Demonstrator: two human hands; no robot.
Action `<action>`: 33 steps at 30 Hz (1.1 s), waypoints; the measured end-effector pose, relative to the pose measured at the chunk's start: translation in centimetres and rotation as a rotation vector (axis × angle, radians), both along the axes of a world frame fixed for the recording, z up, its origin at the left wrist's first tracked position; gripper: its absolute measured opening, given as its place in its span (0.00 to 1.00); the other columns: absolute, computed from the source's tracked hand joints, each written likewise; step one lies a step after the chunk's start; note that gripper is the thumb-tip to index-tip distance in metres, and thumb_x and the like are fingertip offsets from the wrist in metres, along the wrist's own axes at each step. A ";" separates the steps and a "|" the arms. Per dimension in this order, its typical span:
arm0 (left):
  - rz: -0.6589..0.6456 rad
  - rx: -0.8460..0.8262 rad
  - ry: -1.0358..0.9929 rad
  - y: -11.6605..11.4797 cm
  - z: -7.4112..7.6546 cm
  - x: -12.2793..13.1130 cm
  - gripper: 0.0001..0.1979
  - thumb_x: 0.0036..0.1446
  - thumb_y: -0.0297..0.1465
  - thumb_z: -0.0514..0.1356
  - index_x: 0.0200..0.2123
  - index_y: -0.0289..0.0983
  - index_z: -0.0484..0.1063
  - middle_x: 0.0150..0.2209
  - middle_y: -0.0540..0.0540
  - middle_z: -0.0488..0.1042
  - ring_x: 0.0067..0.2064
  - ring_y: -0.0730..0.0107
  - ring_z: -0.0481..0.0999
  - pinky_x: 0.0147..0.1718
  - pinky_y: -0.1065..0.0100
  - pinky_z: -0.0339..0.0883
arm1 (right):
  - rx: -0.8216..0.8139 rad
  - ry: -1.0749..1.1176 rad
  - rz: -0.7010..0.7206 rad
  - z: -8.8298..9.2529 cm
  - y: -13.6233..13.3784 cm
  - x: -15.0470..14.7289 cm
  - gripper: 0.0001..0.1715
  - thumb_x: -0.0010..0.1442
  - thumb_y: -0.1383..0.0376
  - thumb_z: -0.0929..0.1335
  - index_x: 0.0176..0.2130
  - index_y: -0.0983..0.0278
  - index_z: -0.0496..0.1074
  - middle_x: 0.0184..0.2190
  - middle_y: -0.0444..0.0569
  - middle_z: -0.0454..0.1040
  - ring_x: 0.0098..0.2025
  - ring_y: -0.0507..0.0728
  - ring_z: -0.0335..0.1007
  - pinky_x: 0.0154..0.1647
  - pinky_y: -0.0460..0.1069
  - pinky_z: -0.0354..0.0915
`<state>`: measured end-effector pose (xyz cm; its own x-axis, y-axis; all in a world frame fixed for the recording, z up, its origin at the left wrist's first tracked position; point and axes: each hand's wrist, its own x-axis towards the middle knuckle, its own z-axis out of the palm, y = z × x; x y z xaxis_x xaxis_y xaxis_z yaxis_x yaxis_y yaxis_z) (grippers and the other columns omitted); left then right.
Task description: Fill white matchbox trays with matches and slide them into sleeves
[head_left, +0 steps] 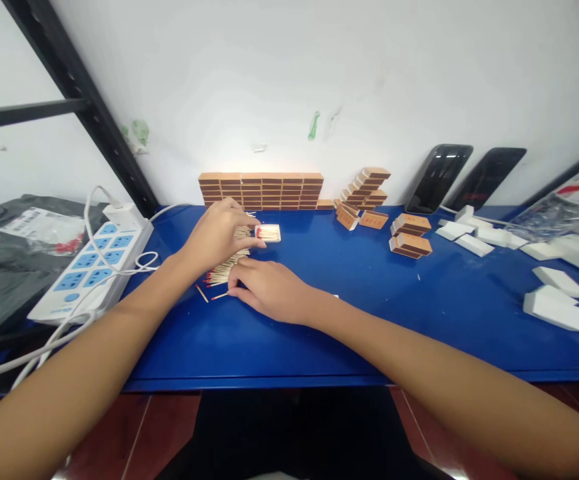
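- The left end of a small, pale, open cardboard matchbox tray (278,232) is grasped between the thumb and fingers of the left hand (217,230); red-headed matches are held inside the tray, which is positioned over the tabletop, near its middle-left part.
- The right hand (274,290) is curled at the near edge of a heaped pile of pale wooden matches with red heads (222,272); its fingertips are placed beside one loose match (219,297), but whether anything is pinched cannot be told.
- Part of the pile is hidden beneath and behind the left hand; another single match (202,294) is left lying just beside it on the blue, smooth tabletop (279,353).
- Brown-and-orange cardboard matchboxes are stacked in a neat low wall (264,191) against the white wall; to its right, a leaning, stepped heap of similar matchboxes (364,190) is seen, with two short stacks (410,237) nearer the front.
- Two black, glossy smartphones (439,179) are propped against the wall; white oblong blocks (474,235) are scattered at the right; a white power strip with blue sockets (92,260) is set at the left.
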<state>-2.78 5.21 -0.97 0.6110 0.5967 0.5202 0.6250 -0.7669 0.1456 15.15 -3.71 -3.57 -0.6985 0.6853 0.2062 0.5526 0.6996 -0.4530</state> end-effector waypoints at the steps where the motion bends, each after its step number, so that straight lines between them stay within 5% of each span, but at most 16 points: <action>1: 0.005 -0.001 -0.001 0.0 0.0 0.0 0.21 0.61 0.51 0.71 0.46 0.42 0.87 0.37 0.42 0.81 0.45 0.56 0.74 0.45 0.57 0.67 | 0.017 0.018 0.009 -0.1 0.0 -0.1 0.07 0.77 0.65 0.66 0.49 0.63 0.75 0.50 0.50 0.79 0.47 0.58 0.75 0.44 0.51 0.63; 5: 0.009 -0.002 -0.010 0.1 0.0 0.0 0.22 0.59 0.52 0.72 0.46 0.42 0.87 0.38 0.42 0.81 0.45 0.56 0.74 0.45 0.57 0.67 | 0.065 0.048 0.020 -0.5 0.0 -0.5 0.12 0.77 0.65 0.66 0.57 0.62 0.74 0.55 0.52 0.79 0.52 0.60 0.75 0.48 0.53 0.66; 13: 0.007 -0.003 -0.007 0.0 0.1 0.0 0.22 0.61 0.52 0.71 0.45 0.41 0.87 0.38 0.41 0.82 0.45 0.55 0.74 0.45 0.56 0.67 | 0.006 0.024 -0.001 -0.2 0.1 -0.6 0.09 0.77 0.64 0.66 0.45 0.63 0.75 0.46 0.49 0.80 0.45 0.57 0.74 0.42 0.51 0.61; 28: 0.003 0.013 0.027 -0.1 0.2 0.1 0.18 0.60 0.48 0.73 0.44 0.41 0.87 0.37 0.43 0.81 0.45 0.56 0.74 0.44 0.58 0.66 | -0.052 -0.063 0.001 0.5 -0.4 0.1 0.10 0.78 0.61 0.66 0.49 0.64 0.73 0.47 0.50 0.80 0.42 0.57 0.74 0.38 0.51 0.57; 33: 0.000 0.024 0.020 -0.1 0.1 0.1 0.18 0.57 0.46 0.76 0.44 0.40 0.87 0.37 0.43 0.81 0.45 0.56 0.74 0.44 0.58 0.66 | -0.075 -0.064 0.020 0.4 -0.6 0.0 0.10 0.78 0.62 0.65 0.44 0.64 0.73 0.44 0.49 0.80 0.39 0.56 0.72 0.37 0.50 0.56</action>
<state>-2.68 5.09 -0.90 0.6217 0.5841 0.5218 0.6275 -0.7702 0.1145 15.11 -4.31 -3.21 -0.7221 0.6830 0.1094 0.5687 0.6762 -0.4682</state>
